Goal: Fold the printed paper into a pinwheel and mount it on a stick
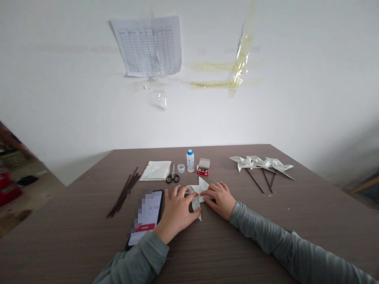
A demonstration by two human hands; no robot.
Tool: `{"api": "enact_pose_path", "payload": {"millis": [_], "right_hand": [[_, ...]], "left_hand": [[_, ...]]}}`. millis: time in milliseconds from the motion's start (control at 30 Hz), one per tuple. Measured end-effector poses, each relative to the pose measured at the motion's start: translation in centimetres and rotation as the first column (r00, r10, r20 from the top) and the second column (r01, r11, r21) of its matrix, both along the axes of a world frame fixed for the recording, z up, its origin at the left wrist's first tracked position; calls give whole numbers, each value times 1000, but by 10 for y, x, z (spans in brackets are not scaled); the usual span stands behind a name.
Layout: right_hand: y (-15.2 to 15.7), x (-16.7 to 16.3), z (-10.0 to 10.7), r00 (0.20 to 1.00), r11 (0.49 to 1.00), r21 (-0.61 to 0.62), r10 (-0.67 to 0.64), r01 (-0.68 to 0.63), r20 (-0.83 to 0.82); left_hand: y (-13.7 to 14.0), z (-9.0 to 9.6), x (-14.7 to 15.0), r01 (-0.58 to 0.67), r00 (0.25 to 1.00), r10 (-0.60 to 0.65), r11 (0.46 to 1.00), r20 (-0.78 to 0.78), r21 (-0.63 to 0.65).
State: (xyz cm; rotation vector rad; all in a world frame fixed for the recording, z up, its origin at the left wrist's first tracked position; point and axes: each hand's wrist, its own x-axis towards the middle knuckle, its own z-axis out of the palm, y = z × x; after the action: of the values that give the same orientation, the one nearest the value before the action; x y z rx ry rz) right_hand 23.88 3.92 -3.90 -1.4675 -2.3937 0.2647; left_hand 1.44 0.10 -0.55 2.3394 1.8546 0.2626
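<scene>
Paper folded into white pointed flaps (199,194) lies flat on the brown wood-grain bench (242,240) right in front of me, and both my hands press on it. My left hand (177,213) lies palm down with the fingers spread, covering the left part of the folded paper; it grips nothing, only pushes flat. My right hand (220,199) rests on the right part, fingers curled lightly with the tips on the paper's edge, loose rather than clamped. One point of the paper sticks up between my hands and another peeks out below my left thumb.

Just left of my left hand lies a black smartphone with a lit screen (146,221). Farther left is a bundle of thin dark brown sticks (124,193). Behind my hands, in a row: a flat stack of white paper sheets (156,170), small black-handled scissors (172,175), a small white round cap (181,168), a white glue bottle with a blue lid (190,160), and a small open red and white box of pins (203,167). Well off to the right lie finished white paper pinwheels on dark sticks (262,165).
</scene>
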Motion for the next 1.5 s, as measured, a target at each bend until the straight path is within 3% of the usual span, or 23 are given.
{"api": "enact_pose_path", "payload": {"millis": [600, 900, 1200, 1500], "right_hand": [[0, -2, 0, 1000, 1000, -3, -16, 16, -2], [-1, -4, 1, 999, 999, 34, -12, 10, 47], [-1, -4, 3, 1000, 1000, -22, -9, 10, 24], [2, 1, -7, 1000, 998, 58, 13, -13, 1]], "left_hand": [[-1, 5, 3, -7, 1000, 6, 998, -30, -61], [1, 1, 2, 7, 1000, -8, 1000, -28, -25], [-1, 4, 3, -7, 1000, 6, 999, -11, -36], [1, 2, 2, -4, 1000, 4, 1000, 8, -7]]}}
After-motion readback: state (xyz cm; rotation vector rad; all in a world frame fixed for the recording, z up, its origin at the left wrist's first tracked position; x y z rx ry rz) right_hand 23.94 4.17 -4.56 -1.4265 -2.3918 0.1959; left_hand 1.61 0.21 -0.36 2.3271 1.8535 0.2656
